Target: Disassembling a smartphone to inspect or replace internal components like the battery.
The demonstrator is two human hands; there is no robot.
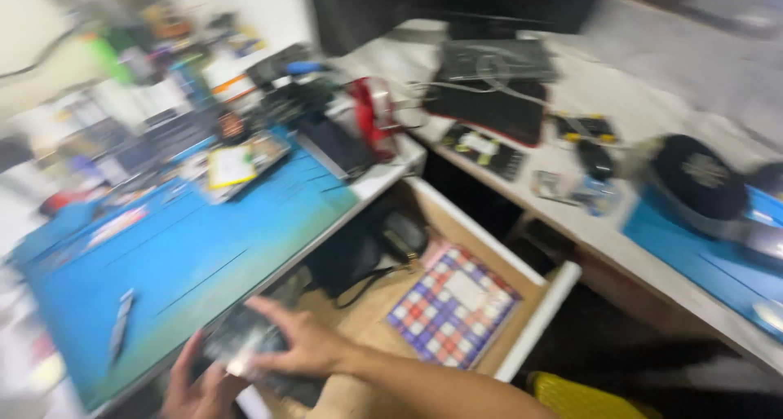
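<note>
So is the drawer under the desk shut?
No, the drawer is pulled open, with a checkered box lying inside, while both hands hold a dark flat thing by the blue mat.

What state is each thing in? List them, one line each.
Drawer: pulled open.
Checked box: lying flat in the drawer, closed.
Dark flat object: held between both hands, blurred.
Left hand: grip on the object's lower edge.
Right hand: fingers spread over the object.
Blue mat: flat on the desk.
</note>
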